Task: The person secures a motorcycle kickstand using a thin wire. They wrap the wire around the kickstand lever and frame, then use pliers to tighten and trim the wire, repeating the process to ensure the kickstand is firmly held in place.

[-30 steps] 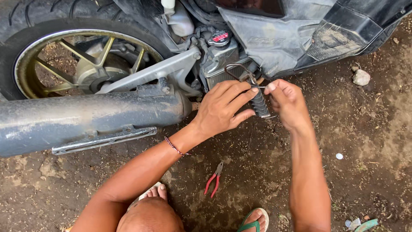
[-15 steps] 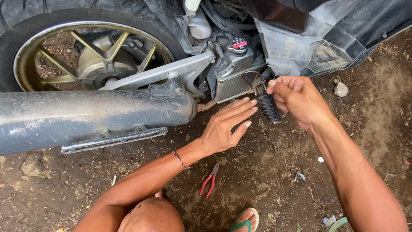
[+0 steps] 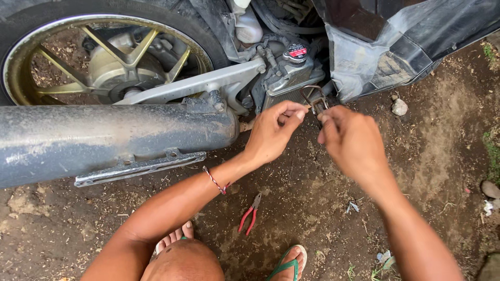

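A motorcycle lies low in front of me on bare dirt. Its metal footrest bracket [image 3: 311, 95] sticks out below the engine [image 3: 284, 78]. My left hand [image 3: 273, 130] reaches up to it, thumb and forefinger pinched against the bracket's left side; whatever sits between the fingertips is too small to make out. My right hand [image 3: 351, 140] is closed just right of the bracket, fingers curled around the black footrest [image 3: 319, 122], of which only a sliver shows. The two hands almost touch.
The long grey exhaust pipe [image 3: 104, 135] runs across the left, with the rear wheel [image 3: 99, 62] behind it. Red-handled pliers [image 3: 250, 213] lie on the dirt below my left wrist. My feet in green sandals [image 3: 286, 263] are at the bottom. A pale stone [image 3: 399, 106] lies right.
My left hand has risen from below the engine and pinched onto the bracket. My right hand has closed over the black footrest, hiding most of it.
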Available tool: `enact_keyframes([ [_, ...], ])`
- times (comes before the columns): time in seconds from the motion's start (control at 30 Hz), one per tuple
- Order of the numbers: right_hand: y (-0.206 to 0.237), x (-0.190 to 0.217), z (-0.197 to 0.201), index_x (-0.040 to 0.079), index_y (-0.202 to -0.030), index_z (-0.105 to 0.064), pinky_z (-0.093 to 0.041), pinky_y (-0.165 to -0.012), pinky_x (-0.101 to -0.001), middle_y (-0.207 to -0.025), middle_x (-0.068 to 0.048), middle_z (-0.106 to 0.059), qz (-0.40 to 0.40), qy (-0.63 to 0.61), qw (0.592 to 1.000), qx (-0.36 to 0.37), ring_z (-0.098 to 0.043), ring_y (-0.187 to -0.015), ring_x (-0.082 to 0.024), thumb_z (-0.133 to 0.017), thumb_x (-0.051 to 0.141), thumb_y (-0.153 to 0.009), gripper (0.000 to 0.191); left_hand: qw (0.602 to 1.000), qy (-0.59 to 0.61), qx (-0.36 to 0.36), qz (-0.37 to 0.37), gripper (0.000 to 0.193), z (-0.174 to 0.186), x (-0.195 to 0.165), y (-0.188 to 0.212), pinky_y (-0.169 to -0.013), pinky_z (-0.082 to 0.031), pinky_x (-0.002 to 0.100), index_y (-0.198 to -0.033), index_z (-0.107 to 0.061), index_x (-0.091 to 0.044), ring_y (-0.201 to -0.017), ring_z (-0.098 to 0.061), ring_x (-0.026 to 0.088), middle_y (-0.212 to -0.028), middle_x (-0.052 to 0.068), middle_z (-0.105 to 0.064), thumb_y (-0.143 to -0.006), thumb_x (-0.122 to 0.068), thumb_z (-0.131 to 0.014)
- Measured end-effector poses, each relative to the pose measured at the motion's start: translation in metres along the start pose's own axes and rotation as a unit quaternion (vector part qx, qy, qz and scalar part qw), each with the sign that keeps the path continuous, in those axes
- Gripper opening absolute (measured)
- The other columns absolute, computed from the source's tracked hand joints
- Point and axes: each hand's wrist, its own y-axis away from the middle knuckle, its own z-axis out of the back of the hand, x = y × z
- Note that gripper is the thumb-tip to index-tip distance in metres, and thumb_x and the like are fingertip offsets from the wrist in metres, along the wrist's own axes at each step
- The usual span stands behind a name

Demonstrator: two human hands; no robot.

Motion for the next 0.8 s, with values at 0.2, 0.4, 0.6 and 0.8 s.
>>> enact_keyframes([
  [0.2, 0.014, 0.030, -0.075, -0.001, -0.092, -0.061, -0.052, -0.049, -0.0508, -0.062, -0.020, -0.066, -0.007, 0.180, 0.973, -0.148, -0.067, -0.054, -0.039, -0.057, 0.015, -0.102, 0.019, 0.977, 0.096, 0.164, 0.102, 0.028, 0.008, 0.015, -0.041, -0.075, -0.053, 0.026, -0.107, -0.076, -0.001, -0.086, -0.066, 0.008, -0.095, 0.005, -0.074, -0.101, -0.027, -0.069],
  [0.4, 0.033, 0.046, -0.121, -0.011, -0.123, -0.056, -0.056, -0.061, -0.0480, -0.079, -0.025, -0.071, -0.045, -0.015, 0.979, -0.199, -0.072, -0.069, -0.040, -0.055, 0.006, -0.100, 0.029, 0.964, 0.142, 0.178, 0.135, 0.024, 0.008, 0.031, -0.045, -0.064, -0.047, 0.027, -0.102, -0.072, -0.004, -0.078, -0.063, 0.007, -0.085, -0.003, -0.070, -0.097, -0.025, -0.063],
  [0.6, 0.046, 0.021, -0.130, -0.007, -0.131, -0.062, -0.057, -0.084, -0.0460, -0.113, -0.028, -0.072, 0.085, -0.121, 0.974, -0.171, -0.072, -0.102, -0.041, -0.062, 0.003, -0.101, 0.032, 0.941, 0.259, 0.177, 0.124, 0.022, 0.011, 0.050, -0.040, -0.068, -0.044, 0.022, -0.104, -0.068, -0.005, -0.078, -0.056, 0.005, -0.075, -0.005, -0.052, -0.106, -0.024, -0.059],
  [0.8, 0.047, -0.063, -0.082, 0.003, -0.107, -0.078, -0.053, -0.072, -0.0307, -0.097, -0.011, -0.079, -0.001, -0.245, 0.949, -0.201, -0.068, -0.076, -0.018, -0.059, -0.002, -0.100, 0.022, 0.982, 0.142, 0.125, 0.028, 0.021, -0.010, 0.070, -0.018, -0.069, -0.038, 0.024, -0.108, -0.064, -0.005, -0.076, -0.043, 0.005, -0.087, -0.007, -0.056, -0.108, -0.022, -0.053],
])
